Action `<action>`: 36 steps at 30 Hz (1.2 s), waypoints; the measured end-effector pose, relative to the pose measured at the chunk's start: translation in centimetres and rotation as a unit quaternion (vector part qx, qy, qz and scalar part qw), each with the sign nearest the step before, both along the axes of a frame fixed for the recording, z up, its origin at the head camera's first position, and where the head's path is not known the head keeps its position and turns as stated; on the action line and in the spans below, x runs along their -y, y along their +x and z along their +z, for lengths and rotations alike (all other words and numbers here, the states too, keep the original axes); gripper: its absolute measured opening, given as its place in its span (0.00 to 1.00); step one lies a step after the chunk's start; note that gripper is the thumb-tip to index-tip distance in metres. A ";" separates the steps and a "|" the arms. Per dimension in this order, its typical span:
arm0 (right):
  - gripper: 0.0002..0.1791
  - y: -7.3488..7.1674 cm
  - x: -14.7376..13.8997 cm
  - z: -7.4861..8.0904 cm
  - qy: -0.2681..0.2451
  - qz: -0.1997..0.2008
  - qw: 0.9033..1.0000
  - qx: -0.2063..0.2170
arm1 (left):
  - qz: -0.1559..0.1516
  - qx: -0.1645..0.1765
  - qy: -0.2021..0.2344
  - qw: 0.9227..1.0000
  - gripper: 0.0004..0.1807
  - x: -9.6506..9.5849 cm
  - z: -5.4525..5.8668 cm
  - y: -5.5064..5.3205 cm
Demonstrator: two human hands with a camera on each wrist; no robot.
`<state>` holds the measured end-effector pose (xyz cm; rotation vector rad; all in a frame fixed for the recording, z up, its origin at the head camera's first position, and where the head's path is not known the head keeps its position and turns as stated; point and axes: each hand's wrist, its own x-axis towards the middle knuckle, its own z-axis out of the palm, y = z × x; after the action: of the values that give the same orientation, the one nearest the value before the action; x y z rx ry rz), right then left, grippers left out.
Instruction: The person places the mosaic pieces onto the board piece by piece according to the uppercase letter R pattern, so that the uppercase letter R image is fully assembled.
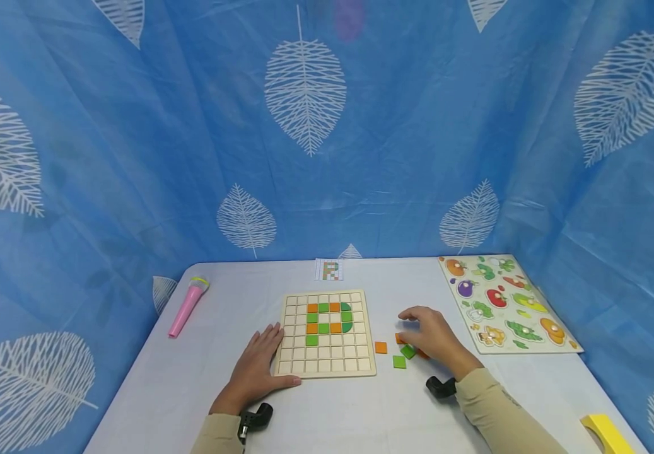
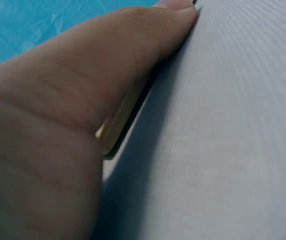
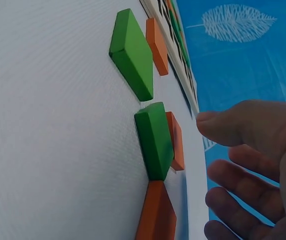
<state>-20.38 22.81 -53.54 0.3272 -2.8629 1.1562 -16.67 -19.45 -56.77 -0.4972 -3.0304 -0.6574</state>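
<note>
A square wooden grid board (image 1: 327,366) lies mid-table, with orange and green tiles (image 1: 323,328) set in its upper cells. My left hand (image 1: 255,369) rests at the board's lower left corner, its fingers along the left edge and its thumb at the front edge. To the right of the board, my right hand (image 1: 431,334) hovers over loose tiles, fingers loosely bent, with nothing visible between them. Those include a green tile (image 3: 133,55), another green tile (image 3: 155,142) leaning against an orange one (image 3: 178,142), and a nearer orange tile (image 3: 155,215).
Behind the board stands a small card (image 1: 329,270) with a coloured letter R. A pink toy microphone (image 1: 187,308) lies at the left. At the right are a vegetable puzzle board (image 1: 508,343) and a yellow arched block (image 1: 607,435). A blue leaf-patterned curtain (image 1: 372,126) surrounds the table.
</note>
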 end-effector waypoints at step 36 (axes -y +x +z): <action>0.12 0.3 0.1 -1.3 0.034 0.044 0.997 -0.046 | -0.003 -0.019 0.014 1.000 0.70 -0.1 0.1 0.2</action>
<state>-20.04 22.71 -54.81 0.5008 -2.8387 1.0295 -16.50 -19.37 -56.62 -0.5110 -2.9816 -0.6813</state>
